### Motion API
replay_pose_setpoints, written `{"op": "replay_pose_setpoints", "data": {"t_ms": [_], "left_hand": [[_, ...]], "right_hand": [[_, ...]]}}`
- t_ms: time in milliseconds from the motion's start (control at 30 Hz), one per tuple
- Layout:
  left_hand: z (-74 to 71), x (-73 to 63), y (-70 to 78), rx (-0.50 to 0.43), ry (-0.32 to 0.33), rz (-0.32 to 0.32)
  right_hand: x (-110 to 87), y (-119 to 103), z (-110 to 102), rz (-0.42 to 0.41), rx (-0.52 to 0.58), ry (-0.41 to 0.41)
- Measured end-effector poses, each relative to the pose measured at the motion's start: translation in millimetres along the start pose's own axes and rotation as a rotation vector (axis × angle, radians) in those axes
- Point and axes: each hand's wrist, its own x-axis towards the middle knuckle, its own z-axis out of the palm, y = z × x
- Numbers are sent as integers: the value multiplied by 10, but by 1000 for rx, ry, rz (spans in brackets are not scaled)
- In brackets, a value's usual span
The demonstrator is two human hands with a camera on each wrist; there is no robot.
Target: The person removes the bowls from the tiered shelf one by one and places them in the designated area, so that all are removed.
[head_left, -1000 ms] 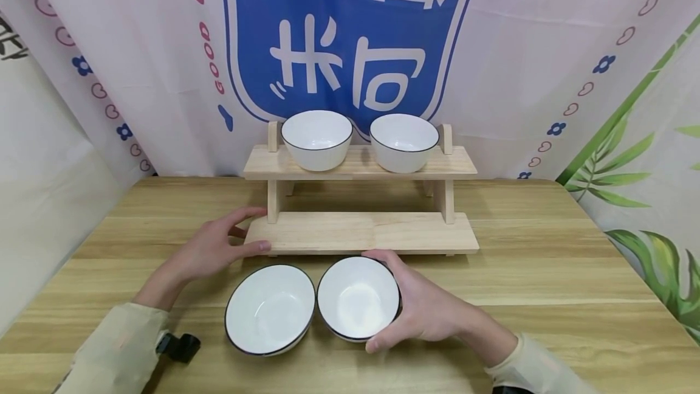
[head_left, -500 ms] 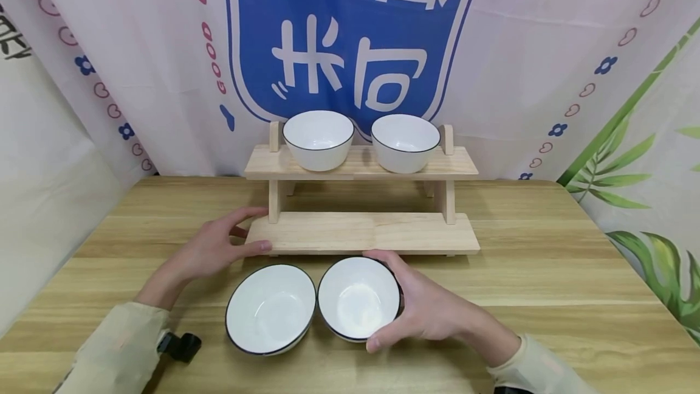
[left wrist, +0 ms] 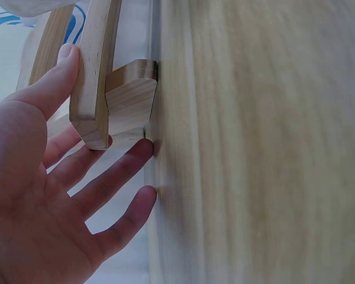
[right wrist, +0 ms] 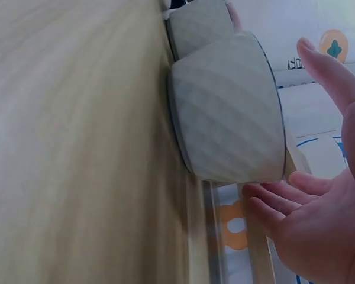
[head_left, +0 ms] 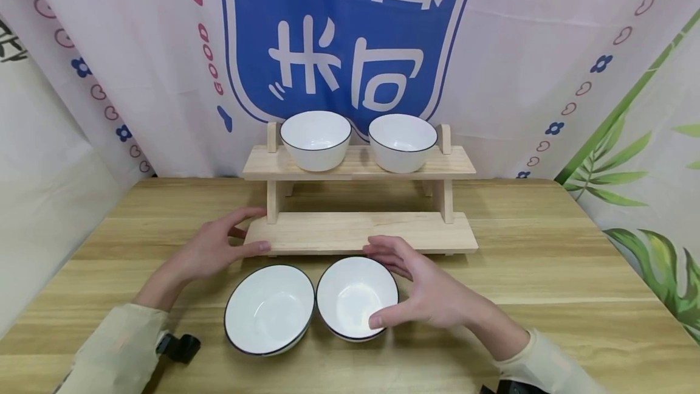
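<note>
My left hand [head_left: 216,245] holds the left end of the lower board of a two-tier wooden stand [head_left: 361,233], thumb at its front edge and fingers toward the back. In the left wrist view the thumb lies against the board [left wrist: 90,89], the other fingers spread beside its end. My right hand [head_left: 432,290] hovers at the right side of a white bowl [head_left: 355,297] with a dark rim, thumb above the rim and fingers apart from it. Its patterned outer wall [right wrist: 231,112] shows in the right wrist view. A second white bowl [head_left: 268,312] stands just left of it.
Two more white bowls, one on the left [head_left: 317,141] and one on the right [head_left: 403,143], stand on the upper board. Everything rests on a wood-grain table [head_left: 547,272]. A printed curtain [head_left: 508,65] hangs right behind the stand.
My right hand has let go of the right front bowl, its fingers and thumb rising and opening away from the rim. The left hand and all the bowls keep their places.
</note>
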Motion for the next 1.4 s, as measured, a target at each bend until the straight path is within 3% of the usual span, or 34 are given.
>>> {"op": "replay_pose_setpoints", "data": {"t_ms": [433,800,1133,1400], "left_hand": [[8,9,-12,1,2,7],[7,-1,-5,-4,7,17],[9,0,-29,-5,6,5],[13,12,-30,-8,9,13]], "right_hand": [[0,-111,-158,-73,35,170],[50,-153,-346,-110,-50,360],[199,-316,-547,-2,-17,574],[349,-308,-689,77,-83,606]]}}
